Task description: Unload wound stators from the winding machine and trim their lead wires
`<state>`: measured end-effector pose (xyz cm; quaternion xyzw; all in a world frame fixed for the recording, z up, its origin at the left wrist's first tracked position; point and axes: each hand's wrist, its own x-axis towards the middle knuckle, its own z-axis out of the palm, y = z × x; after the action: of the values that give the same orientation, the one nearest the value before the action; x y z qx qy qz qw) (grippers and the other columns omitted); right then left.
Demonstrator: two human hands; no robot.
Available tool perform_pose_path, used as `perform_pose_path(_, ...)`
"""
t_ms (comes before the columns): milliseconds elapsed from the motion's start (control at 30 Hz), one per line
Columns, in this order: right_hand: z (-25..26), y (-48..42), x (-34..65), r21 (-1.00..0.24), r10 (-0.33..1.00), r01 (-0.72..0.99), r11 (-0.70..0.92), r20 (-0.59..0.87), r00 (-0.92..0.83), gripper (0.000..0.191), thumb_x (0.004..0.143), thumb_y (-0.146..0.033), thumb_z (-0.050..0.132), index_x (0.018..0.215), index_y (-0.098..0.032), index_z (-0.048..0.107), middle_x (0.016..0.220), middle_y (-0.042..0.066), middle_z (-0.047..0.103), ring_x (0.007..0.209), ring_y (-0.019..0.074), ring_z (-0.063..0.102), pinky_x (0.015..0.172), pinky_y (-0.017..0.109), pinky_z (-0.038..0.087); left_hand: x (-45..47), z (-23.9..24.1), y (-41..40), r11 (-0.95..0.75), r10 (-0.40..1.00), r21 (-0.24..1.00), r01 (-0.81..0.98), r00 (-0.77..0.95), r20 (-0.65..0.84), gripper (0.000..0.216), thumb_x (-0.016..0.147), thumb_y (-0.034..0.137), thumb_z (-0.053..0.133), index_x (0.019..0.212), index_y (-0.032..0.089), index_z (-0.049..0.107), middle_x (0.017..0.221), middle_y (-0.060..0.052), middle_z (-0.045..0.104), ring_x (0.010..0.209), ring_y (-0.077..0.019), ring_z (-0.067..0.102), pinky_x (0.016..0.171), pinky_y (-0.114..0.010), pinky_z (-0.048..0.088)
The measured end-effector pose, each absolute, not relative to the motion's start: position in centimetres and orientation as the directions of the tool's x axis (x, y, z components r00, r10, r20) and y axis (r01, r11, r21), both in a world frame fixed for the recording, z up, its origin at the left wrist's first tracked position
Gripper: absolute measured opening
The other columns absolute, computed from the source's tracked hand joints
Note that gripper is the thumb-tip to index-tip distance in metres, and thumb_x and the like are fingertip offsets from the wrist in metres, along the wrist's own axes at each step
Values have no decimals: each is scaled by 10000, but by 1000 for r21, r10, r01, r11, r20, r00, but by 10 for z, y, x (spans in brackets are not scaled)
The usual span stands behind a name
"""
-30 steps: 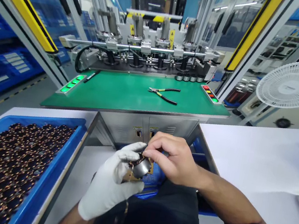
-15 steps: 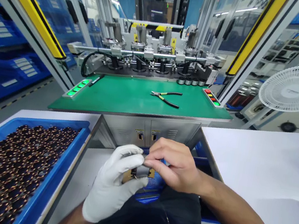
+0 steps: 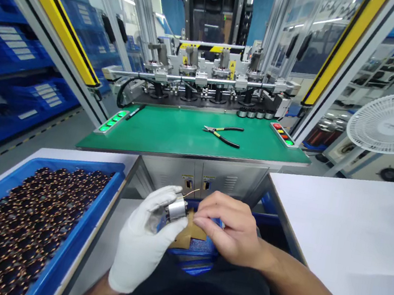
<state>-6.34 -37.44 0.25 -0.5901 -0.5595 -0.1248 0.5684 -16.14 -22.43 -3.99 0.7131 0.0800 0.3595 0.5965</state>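
Note:
My left hand [image 3: 141, 241], in a white glove, grips a small silvery motor stator [image 3: 176, 209] between thumb and fingers. From its upper side a thin copper wire [image 3: 191, 193] sticks out to the right. Just right of the stator, apart from it, is my bare right hand [image 3: 230, 228]. Its thumb and fingertips are pressed together; whatever they may hold is hidden. Below both hands lie brown cardboard pieces [image 3: 182, 239] at a blue bin [image 3: 203, 255] in front of my lap.
A blue tray [image 3: 54, 160] full of copper-wound parts stands at left. Cutting pliers [image 3: 224, 135] lie on the green mat [image 3: 162, 129], before a machine [image 3: 208, 80] with several stations. Metal cylinders [image 3: 251, 112] stand at its right. A white table [image 3: 336, 216] and fan [image 3: 393, 122] are right.
The stator has turned in my left hand, and its copper wire now points up and right. My right hand has moved away from it, slightly right and down.

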Motion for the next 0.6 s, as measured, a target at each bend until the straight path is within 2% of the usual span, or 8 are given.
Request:
perform_pose_path(167,-4,-373,-62,-636,551,730,252,714,432,134,928,-134,628,803,-115,674,755,70,675,694,113,620,645,241,522,-162,-38,-223,-34,521,924,-381,782,342,331,760,235,831,1072,284,734,1143,-19,775,1042,-149,739,877,-177,594)
perform_pose_path(233,4,-375,-45,-647,669,702,297,665,330,121,927,-176,651,828,-117,688,791,69,690,717,112,637,666,236,535,-163,-39,-221,-73,542,916,-396,755,369,270,786,212,804,1038,281,736,1171,-16,766,1098,-145,719,922,-179,578)
perform_pose_path(300,18,-373,-10,-633,774,711,307,601,200,119,902,-253,708,895,-134,705,906,71,727,845,136,686,787,267,574,-166,-39,-220,-155,575,895,-417,699,425,234,806,177,777,1013,276,729,1179,-9,760,1128,-134,705,953,-178,564)
perform_pose_path(333,27,-370,13,-611,813,750,253,554,177,164,883,-295,735,948,-147,711,998,72,740,958,159,697,893,304,574,-167,-38,-219,-195,582,878,-438,668,463,239,808,159,769,1012,274,724,1183,-6,757,1139,-134,700,962,-183,563)
perform_pose_path(367,35,-365,38,-564,797,818,111,543,266,228,869,-319,749,1015,-149,709,1096,85,735,1076,187,680,993,346,546,-168,-37,-220,-230,586,857,-461,638,500,255,807,142,765,1020,274,718,1187,-4,754,1147,-135,696,969,-190,564)
perform_pose_path(433,46,-353,89,-387,746,837,-386,403,530,388,888,-339,718,1217,-141,667,1319,124,659,1258,217,605,1114,374,470,-171,-36,-222,-284,584,817,-503,585,563,303,803,111,758,1049,280,709,1195,3,749,1163,-134,688,986,-199,561)
perform_pose_path(533,45,-335,142,-279,729,769,-575,252,636,649,850,-367,751,1397,-71,564,1500,221,496,1419,312,467,1195,439,377,-174,-35,-226,-342,580,779,-525,534,615,363,804,88,745,1106,287,709,1214,3,741,1154,-131,692,980,-188,563)
perform_pose_path(600,37,-330,154,-235,747,762,-603,168,643,685,855,-440,736,1412,-86,554,1509,236,478,1437,356,433,1188,513,358,-176,-35,-226,-377,580,774,-509,521,626,351,805,93,744,1103,275,719,1217,-10,740,1144,-141,697,947,-178,577)
